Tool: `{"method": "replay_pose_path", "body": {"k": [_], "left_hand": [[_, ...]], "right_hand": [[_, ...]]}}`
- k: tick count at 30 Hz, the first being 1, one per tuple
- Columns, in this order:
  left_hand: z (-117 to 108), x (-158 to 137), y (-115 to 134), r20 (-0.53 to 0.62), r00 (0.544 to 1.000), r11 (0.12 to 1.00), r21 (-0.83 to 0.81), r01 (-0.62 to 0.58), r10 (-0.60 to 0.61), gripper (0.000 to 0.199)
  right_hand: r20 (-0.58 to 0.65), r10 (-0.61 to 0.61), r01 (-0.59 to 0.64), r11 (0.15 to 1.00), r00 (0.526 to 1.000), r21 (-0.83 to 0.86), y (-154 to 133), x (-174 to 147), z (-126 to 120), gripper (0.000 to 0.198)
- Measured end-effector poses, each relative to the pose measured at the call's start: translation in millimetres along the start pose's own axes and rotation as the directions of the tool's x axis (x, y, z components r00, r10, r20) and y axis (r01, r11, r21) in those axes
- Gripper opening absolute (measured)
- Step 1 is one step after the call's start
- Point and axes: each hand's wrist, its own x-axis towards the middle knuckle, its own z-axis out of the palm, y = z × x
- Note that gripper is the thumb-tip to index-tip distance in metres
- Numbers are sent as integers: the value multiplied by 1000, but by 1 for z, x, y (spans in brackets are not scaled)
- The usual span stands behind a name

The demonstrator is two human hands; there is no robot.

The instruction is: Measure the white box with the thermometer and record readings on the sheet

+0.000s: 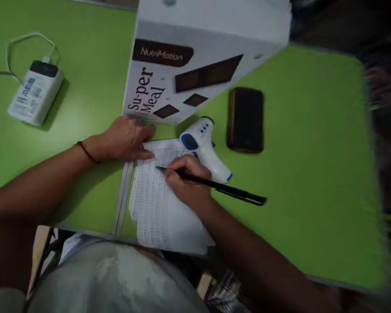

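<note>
A pen (231, 189) over written sheets (156, 208) at the table's (313, 182) near edge.
We find the right hand (189, 180) closed round the pen, tip at the sheets' upper part; the left hand (125, 139), thumb and forefinger parted, rests at their far-left corner. We note a thermometer (211, 161) beside the right hand, a phone (246, 121) to its right, a box (167, 76) toward the table's far edge.

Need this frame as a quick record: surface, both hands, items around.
surface: green tabletop
left hand: thumb at the upper edge of the text-covered sheets
right hand: holding black pen, tip at the sheets, contact unclear
beside right hand: white-and-blue infrared thermometer
right of thermometer: dark phone
beyond hands: NutriMotion box
far left: white device, cable plugged in
</note>
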Motion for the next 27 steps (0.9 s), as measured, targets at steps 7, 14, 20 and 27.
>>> {"method": "replay_pose_path", "body": {"k": [7,14,20,27], "left_hand": [[3,0,-3,-20,1000,999,-51,-13,12,41],[2,0,-3,-22,1000,999,-44,-19,18,40],[4,0,-5,-47,998,998,-44,-35,33,42],[4,-1,-5,-36,999,996,-83,-26,23,41]], "right_hand": [[-21,4,-3,1000,1000,5,-1,-2,1,12],[-12,5,-5,1000,1000,-19,0,-2,-1,13],[-49,-19,19,1000,999,-6,0,-2,0,14],[-53,-18,18,1000,998,-5,-1,-3,1,14]]}}
